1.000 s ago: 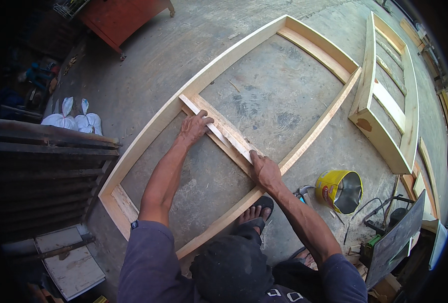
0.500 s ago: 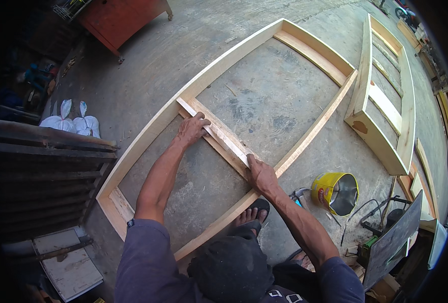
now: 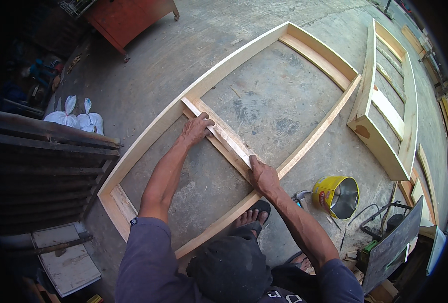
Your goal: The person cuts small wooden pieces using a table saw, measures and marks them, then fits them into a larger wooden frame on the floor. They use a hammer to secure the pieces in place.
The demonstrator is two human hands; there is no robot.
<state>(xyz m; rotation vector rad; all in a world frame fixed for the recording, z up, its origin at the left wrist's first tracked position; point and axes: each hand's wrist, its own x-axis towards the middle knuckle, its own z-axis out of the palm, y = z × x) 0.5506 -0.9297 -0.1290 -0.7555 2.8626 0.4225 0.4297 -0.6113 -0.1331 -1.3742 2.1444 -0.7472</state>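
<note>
A large pale wooden frame [image 3: 236, 59] lies on the concrete floor in front of me, with a crosspiece [image 3: 219, 143] spanning its middle. Along that crosspiece rests a narrow wooden strip [image 3: 234, 144], its far end close to the frame's left rail. My left hand [image 3: 197, 129] grips the strip near its far end, fingers curled over it. Closer to the right rail, my right hand [image 3: 264, 177] is closed on the strip's near end, thumb along its top. The undersides of both hands' grips are hidden.
A second wooden frame [image 3: 363, 101] with several slats lies to the right. Nearby stand a yellow bucket [image 3: 325, 194] and a hammer [image 3: 301, 196]. White sacks [image 3: 89, 122] and a dark slatted structure [image 3: 47, 161] are at left, a red cabinet [image 3: 128, 20] behind. My sandalled foot [image 3: 254, 216] is beside the near rail.
The whole view has shifted slightly to the right and down. Both hands keep their hold on the strip, with no clear movement along it.
</note>
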